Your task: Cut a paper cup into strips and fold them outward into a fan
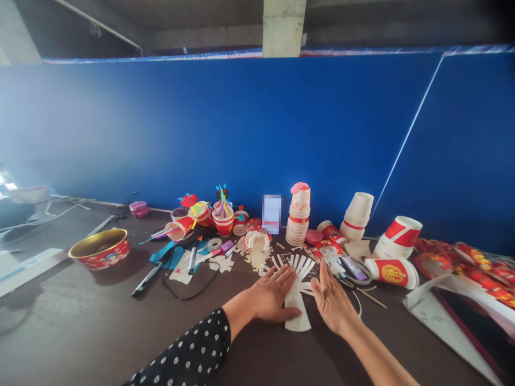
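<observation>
A white paper cup [298, 316], cut into strips that fan outward, lies flattened on the dark table [80, 321]. My left hand [273, 295] lies flat on its left side, fingers stretched out and pressing the paper down. My right hand [332, 300] stands on its edge just right of the cup, palm facing left, fingers straight and together, holding nothing. A small doll figure [328, 252] made from a cup lies just beyond my right fingertips.
Stacks of paper cups [298, 217] [358, 214] and red-and-white cups [398, 236] [392, 271] stand behind. Decorated cups with straws [223, 214], pens [192, 260], tape [214, 244] and paper scraps lie left of centre. A red-gold bowl [100, 249] sits far left. A blue wall [257, 128] backs the table.
</observation>
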The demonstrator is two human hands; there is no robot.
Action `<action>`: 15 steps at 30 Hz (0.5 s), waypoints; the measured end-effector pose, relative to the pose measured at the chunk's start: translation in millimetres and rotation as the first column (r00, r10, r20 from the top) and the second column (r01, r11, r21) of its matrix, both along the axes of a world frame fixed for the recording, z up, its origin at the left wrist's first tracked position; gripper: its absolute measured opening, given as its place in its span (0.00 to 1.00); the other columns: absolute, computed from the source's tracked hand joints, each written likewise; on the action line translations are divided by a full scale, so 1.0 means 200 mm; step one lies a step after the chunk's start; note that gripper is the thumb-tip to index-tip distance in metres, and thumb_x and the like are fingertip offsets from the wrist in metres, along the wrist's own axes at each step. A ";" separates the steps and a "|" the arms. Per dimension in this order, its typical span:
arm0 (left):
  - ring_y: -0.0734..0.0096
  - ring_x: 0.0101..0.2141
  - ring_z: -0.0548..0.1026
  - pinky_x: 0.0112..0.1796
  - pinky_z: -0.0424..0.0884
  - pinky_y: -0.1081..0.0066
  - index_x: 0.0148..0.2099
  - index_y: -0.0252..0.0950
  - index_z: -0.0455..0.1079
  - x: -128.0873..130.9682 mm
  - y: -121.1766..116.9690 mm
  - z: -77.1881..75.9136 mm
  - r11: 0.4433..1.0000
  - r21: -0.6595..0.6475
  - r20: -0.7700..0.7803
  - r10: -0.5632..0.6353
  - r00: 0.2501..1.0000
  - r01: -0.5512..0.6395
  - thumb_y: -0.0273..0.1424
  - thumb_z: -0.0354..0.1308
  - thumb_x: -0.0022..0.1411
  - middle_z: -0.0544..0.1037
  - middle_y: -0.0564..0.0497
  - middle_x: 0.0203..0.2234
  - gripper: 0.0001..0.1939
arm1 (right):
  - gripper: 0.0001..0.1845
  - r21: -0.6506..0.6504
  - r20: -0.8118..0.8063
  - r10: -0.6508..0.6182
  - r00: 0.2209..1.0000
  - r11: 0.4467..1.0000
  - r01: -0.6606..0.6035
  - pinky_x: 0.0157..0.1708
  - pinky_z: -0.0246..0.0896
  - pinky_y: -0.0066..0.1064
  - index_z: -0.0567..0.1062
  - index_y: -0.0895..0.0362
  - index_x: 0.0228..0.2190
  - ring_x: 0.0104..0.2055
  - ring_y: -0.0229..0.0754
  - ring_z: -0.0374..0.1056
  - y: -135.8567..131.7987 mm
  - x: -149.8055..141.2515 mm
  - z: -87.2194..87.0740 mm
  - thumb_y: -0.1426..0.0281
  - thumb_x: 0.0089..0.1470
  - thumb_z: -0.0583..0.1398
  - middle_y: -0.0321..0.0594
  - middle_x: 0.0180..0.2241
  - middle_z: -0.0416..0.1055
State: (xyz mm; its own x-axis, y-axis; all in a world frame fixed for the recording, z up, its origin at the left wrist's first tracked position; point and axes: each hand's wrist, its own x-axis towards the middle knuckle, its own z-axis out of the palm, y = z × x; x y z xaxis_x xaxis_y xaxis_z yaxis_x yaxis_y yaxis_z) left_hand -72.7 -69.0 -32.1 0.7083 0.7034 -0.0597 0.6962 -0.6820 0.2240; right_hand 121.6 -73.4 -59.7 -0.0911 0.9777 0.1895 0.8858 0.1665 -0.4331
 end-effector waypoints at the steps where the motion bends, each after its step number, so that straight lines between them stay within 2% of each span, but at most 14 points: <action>1: 0.57 0.61 0.35 0.58 0.37 0.55 0.65 0.28 0.34 -0.01 0.00 0.01 1.000 -0.010 -0.001 -0.021 1.000 0.021 0.54 0.39 0.57 0.37 0.38 0.62 0.45 | 0.42 -0.002 0.023 -0.020 1.000 1.000 0.020 0.59 0.40 0.41 0.41 0.72 0.60 0.63 0.49 0.39 0.02 0.01 0.01 0.52 0.56 0.37 0.56 0.61 0.42; 6: 0.56 0.61 0.33 0.57 0.36 0.52 0.65 0.29 0.32 -0.03 0.00 0.04 0.996 -0.052 -0.014 -0.072 0.997 0.071 0.56 0.38 0.55 0.36 0.38 0.62 0.46 | 0.42 0.008 0.083 -0.133 0.988 0.991 0.133 0.59 0.40 0.41 0.45 0.76 0.58 0.63 0.52 0.40 0.08 0.08 0.04 0.52 0.56 0.37 0.59 0.60 0.46; 9: 0.56 0.61 0.32 0.57 0.36 0.52 0.65 0.29 0.32 -0.03 0.02 0.03 0.996 -0.055 -0.022 -0.077 0.997 0.075 0.57 0.37 0.55 0.35 0.38 0.62 0.47 | 0.42 0.155 0.106 -0.183 0.977 0.974 0.166 0.58 0.42 0.44 0.48 0.75 0.58 0.62 0.54 0.41 0.05 0.07 0.07 0.51 0.56 0.37 0.61 0.59 0.49; 10: 0.56 0.61 0.32 0.57 0.36 0.52 0.65 0.29 0.32 -0.02 0.02 0.02 0.996 -0.052 -0.028 -0.077 0.997 0.075 0.57 0.37 0.55 0.35 0.38 0.63 0.47 | 0.41 0.238 0.126 -0.152 0.980 0.964 0.119 0.59 0.42 0.45 0.49 0.75 0.58 0.63 0.53 0.40 0.03 0.05 0.08 0.52 0.57 0.38 0.60 0.59 0.48; 12: 0.55 0.61 0.33 0.57 0.35 0.51 0.65 0.30 0.31 -0.01 0.04 0.00 0.996 -0.037 -0.036 -0.077 0.996 0.075 0.56 0.38 0.55 0.35 0.38 0.63 0.47 | 0.39 0.327 0.201 -0.007 0.980 0.943 -0.060 0.59 0.41 0.45 0.48 0.73 0.58 0.63 0.51 0.38 -0.02 0.00 0.10 0.54 0.58 0.40 0.58 0.60 0.47; 15: 0.54 0.61 0.33 0.56 0.35 0.49 0.65 0.31 0.30 0.00 0.05 -0.03 0.996 -0.005 -0.041 -0.090 0.995 0.090 0.53 0.43 0.56 0.35 0.40 0.63 0.46 | 0.37 0.230 0.346 0.306 0.887 0.889 -0.396 0.59 0.41 0.45 0.49 0.71 0.59 0.64 0.49 0.35 -0.09 -0.11 0.09 0.55 0.58 0.44 0.55 0.61 0.45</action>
State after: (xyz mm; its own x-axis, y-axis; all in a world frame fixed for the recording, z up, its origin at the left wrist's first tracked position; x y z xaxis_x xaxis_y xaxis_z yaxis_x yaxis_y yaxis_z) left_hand -73.5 -58.9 -38.6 0.7656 0.6366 -0.0925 0.6407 -0.7416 0.1988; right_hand 100.6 -90.7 -41.0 -0.5131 0.7766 0.3657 0.8224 0.5667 -0.0496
